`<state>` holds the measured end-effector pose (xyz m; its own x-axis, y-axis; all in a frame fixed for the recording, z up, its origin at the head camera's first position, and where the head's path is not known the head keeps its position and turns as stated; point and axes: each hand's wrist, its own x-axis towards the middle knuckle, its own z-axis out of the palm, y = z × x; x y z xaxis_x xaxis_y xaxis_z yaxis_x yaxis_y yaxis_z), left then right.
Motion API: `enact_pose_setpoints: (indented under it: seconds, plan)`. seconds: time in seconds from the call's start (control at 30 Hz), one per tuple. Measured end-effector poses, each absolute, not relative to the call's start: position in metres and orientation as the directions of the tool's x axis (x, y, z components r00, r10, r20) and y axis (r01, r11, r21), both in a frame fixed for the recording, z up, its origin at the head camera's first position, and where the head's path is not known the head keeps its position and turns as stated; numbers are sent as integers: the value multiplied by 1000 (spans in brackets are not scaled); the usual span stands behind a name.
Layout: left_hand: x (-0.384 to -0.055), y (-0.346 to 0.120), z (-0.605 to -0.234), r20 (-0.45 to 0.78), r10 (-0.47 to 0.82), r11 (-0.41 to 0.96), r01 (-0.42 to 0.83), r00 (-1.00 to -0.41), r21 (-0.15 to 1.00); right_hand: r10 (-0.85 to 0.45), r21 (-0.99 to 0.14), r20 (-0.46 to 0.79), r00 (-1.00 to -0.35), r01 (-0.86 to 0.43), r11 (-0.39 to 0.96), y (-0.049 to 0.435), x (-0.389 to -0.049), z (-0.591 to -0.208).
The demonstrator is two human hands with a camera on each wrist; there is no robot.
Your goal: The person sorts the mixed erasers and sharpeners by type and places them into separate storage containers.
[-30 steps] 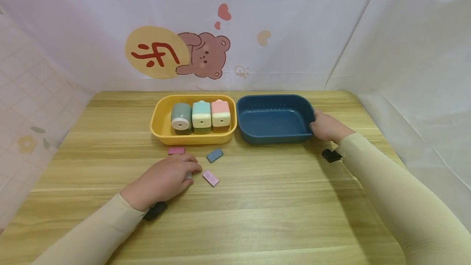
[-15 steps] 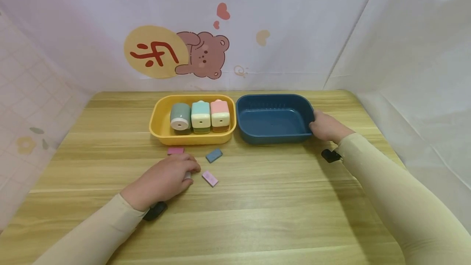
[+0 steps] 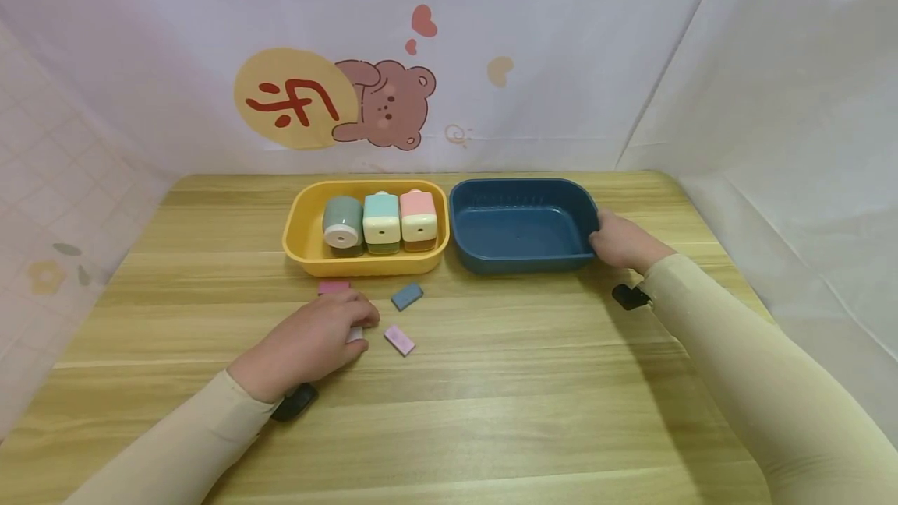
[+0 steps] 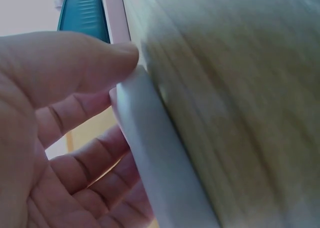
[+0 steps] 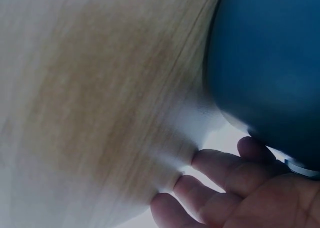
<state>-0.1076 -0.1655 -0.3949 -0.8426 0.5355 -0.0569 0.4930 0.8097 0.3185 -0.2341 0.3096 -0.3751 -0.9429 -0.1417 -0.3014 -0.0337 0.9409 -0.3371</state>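
Note:
My left hand (image 3: 309, 345) is low over the table and pinches a small white eraser (image 4: 155, 153) between thumb and fingers. In the head view the hand covers most of that eraser. Close by lie a light pink eraser (image 3: 400, 340), a blue eraser (image 3: 407, 296) and a dark pink eraser (image 3: 334, 287), partly behind the hand. At the right end of a dark blue basket (image 3: 522, 264), my right hand (image 3: 623, 241) holds the rim. The right wrist view has several of its fingers (image 5: 215, 165) spread below the basket's outer wall.
Left of the blue basket stands a yellow basket (image 3: 365, 267). It holds a grey-green pencil sharpener (image 3: 343, 217), a turquoise one and a pink one in a row. A white printed curtain (image 3: 561, 61) hangs behind the wooden table (image 3: 491, 411).
The head view has shifted very slightly. Both hands, the erasers and the baskets keep their places.

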Motion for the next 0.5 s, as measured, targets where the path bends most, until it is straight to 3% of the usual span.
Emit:
enact_pose_setpoints:
  seconds: [0.5]
  plan:
    - [-108, -166, -396, -52, 508, 823, 467, -860, 322, -133, -354, -299, -945, -20, 935, 310, -233, -378]
